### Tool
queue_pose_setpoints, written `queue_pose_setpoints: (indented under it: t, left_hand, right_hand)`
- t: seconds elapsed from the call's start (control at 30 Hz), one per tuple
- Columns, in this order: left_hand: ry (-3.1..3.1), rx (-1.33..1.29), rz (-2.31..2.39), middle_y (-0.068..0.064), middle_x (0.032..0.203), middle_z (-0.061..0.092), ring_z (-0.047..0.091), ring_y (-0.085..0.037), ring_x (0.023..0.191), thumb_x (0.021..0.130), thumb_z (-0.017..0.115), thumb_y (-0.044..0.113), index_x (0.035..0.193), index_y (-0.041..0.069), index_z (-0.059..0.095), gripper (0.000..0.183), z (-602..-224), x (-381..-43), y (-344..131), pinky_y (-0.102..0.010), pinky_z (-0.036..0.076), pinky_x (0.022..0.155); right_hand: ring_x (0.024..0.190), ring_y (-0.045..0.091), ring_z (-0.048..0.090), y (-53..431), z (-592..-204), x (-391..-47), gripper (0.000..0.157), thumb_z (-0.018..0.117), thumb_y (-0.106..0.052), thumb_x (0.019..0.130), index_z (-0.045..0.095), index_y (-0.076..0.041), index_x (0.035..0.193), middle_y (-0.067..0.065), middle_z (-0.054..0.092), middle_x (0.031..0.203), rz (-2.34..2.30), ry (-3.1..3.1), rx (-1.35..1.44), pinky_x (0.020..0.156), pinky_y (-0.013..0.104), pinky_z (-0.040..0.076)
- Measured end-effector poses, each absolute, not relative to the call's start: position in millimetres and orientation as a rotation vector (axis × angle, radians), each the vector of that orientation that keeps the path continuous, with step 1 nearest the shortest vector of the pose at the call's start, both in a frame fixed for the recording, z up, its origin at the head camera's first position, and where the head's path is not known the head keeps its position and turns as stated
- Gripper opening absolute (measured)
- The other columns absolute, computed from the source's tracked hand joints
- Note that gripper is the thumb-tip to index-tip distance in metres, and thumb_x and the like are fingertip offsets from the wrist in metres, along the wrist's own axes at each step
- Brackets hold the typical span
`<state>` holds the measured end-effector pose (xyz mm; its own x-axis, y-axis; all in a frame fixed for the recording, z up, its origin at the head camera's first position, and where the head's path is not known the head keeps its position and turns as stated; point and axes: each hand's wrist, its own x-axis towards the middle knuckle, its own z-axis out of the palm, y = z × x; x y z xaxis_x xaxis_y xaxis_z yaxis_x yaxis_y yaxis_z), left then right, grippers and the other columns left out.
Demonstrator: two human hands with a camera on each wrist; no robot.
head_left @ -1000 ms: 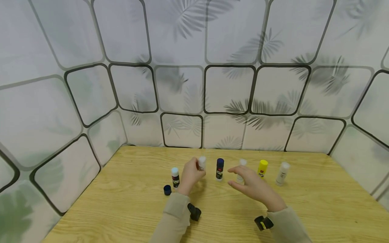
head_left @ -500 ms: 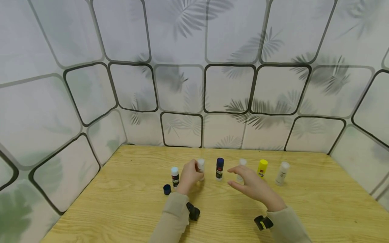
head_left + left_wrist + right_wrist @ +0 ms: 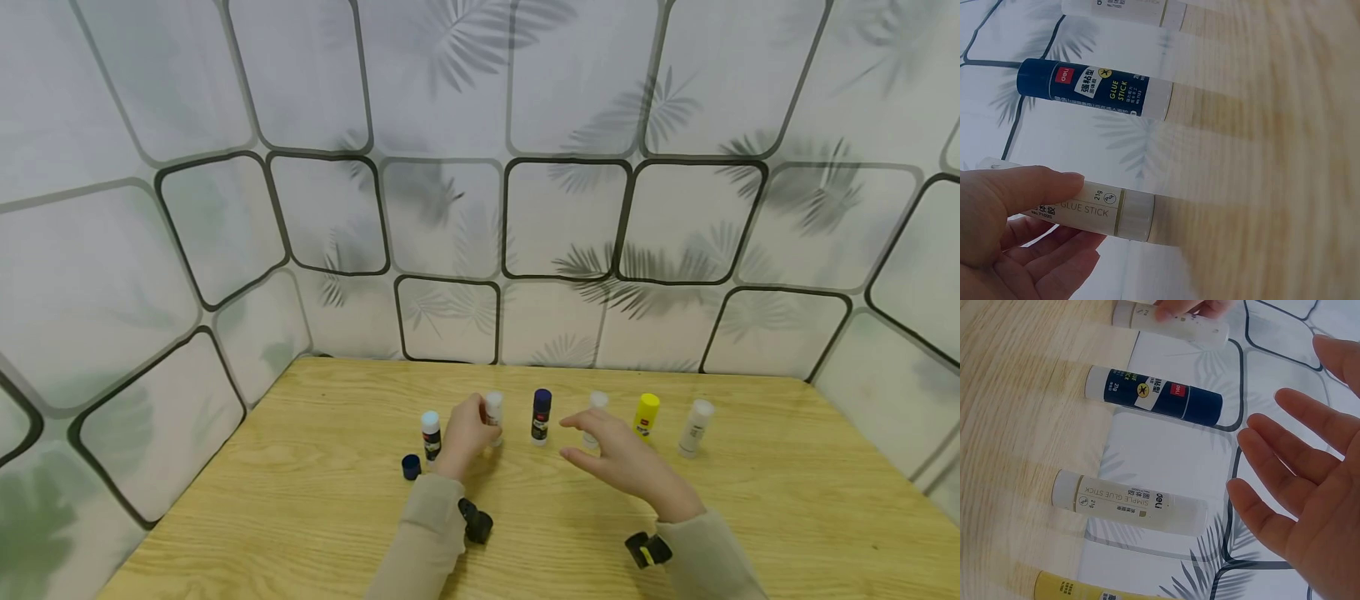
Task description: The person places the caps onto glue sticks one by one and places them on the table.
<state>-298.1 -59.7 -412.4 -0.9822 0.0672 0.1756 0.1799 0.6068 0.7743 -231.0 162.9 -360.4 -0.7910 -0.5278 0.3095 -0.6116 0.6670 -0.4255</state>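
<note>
My left hand (image 3: 465, 437) grips a white glue stick (image 3: 1094, 212) between thumb and fingers. It stands upright, its base on the table. To its right is a navy glue stick (image 3: 541, 417), upright and apart from both hands. My right hand (image 3: 618, 454) hovers with fingers spread and holds nothing. Just behind it stands a second white glue stick (image 3: 1138, 503), partly hidden by the hand in the head view. Left of my left hand, a dark-bodied glue stick with a pale top (image 3: 431, 437) stands beside a loose navy cap (image 3: 411, 467).
A yellow glue stick (image 3: 647, 415) and another white glue stick (image 3: 696, 429) stand to the right in the same rough row. The wooden table (image 3: 300, 517) ends at a patterned wall covering (image 3: 450, 217) at the back and sides.
My left hand has lowered the white glue stick slightly and shifted it a little left, down onto the table. My right hand has hardly moved.
</note>
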Motion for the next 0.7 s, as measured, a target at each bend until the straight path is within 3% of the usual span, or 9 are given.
queue_pose_setpoints:
  t: [0.5,0.7]
  left_hand:
    - [-2.704,-0.201,-1.366,-0.008,0.082,0.054,0.052,-0.022,0.076,0.073,0.069,0.003,0.089,0.003,0.050,0.025,-411,-299,-60,-0.034,0.046,0.064]
    - [-2.666,-0.208,-1.396,-0.015,0.107,0.051,0.050,-0.028,0.095,0.077,0.068,0.010,0.111,0.001,0.047,0.041,-394,-293,-58,-0.039,0.045,0.074]
  right_hand:
    - [0.101,0.028,0.052,162,-361,-231,0.036,0.057,-0.029,0.087,0.055,-0.003,0.112,0.009,0.055,0.110,0.780,-2.707,0.960,0.081,0.042,0.043]
    - [0.102,0.028,0.051,162,-361,-231,0.036,0.058,-0.028,0.086,0.055,-0.003,0.112,0.009,0.055,0.111,0.792,-2.708,0.947,0.082,0.042,0.043]
